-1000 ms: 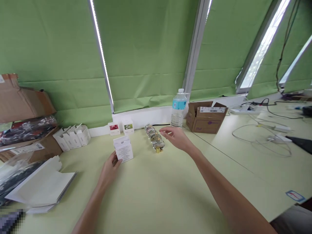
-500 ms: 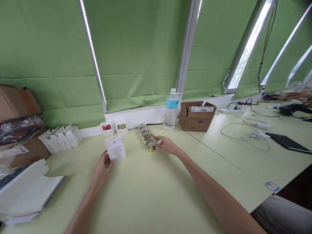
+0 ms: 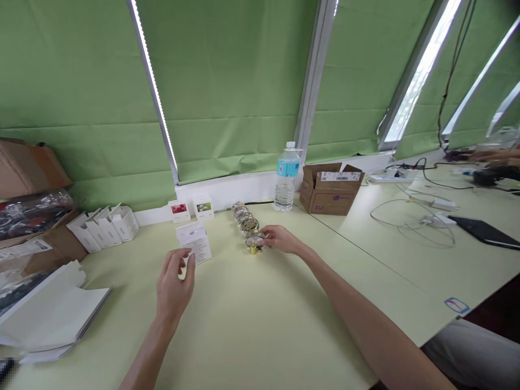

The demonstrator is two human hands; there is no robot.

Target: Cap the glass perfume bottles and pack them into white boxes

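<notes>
My right hand (image 3: 282,239) pinches the edge of a round, shiny, gauge-like piece (image 3: 255,239) with a gold-coloured fitting at its lower end. That piece lies at the front of a row of similar round metal pieces (image 3: 242,215) running back toward the wall. My left hand (image 3: 175,281) is held above the table with its fingers apart and curved, nothing in them. Just beyond its fingertips stands a small white box (image 3: 199,245) with printed text and its top flap up.
Behind are two white picture boxes (image 3: 179,212), a water bottle (image 3: 285,181) and an open brown carton (image 3: 331,196). More white boxes (image 3: 106,230), stacked cartons (image 3: 32,168) and white sheets (image 3: 49,319) are at left. Cables (image 3: 439,219) and a black tablet-like slab (image 3: 487,232) lie right.
My left hand has let go of the white box and drawn back from it. With my right hand, the front round piece has come slightly apart from the row.
</notes>
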